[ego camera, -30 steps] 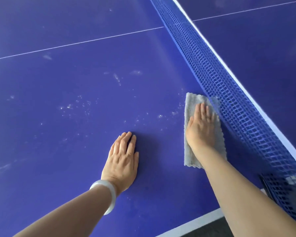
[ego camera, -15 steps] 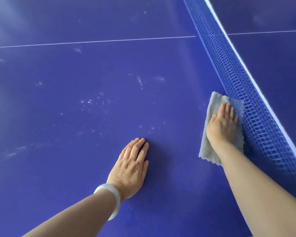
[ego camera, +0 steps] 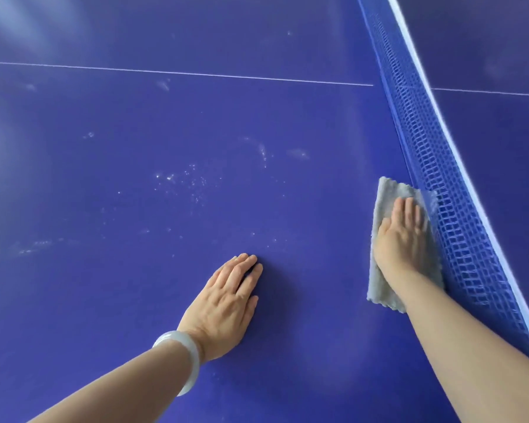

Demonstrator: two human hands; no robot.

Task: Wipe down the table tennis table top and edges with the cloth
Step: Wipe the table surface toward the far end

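Blue table tennis table [ego camera: 135, 300] fills the view, white centre line [ego camera: 177, 73] running across the far part. Right hand [ego camera: 402, 239] lies flat on the grey cloth [ego camera: 382, 285], fingers straight and pressed together, palm down. Cloth sits on the table top at right, its right edge touching the foot of the blue net [ego camera: 440, 190]. Left hand [ego camera: 226, 303] rests flat on bare table, near centre, fingers straight and close; a pale bangle [ego camera: 184, 358] on that wrist. Whitish specks [ego camera: 184, 178] scattered left of the cloth, well apart from it.
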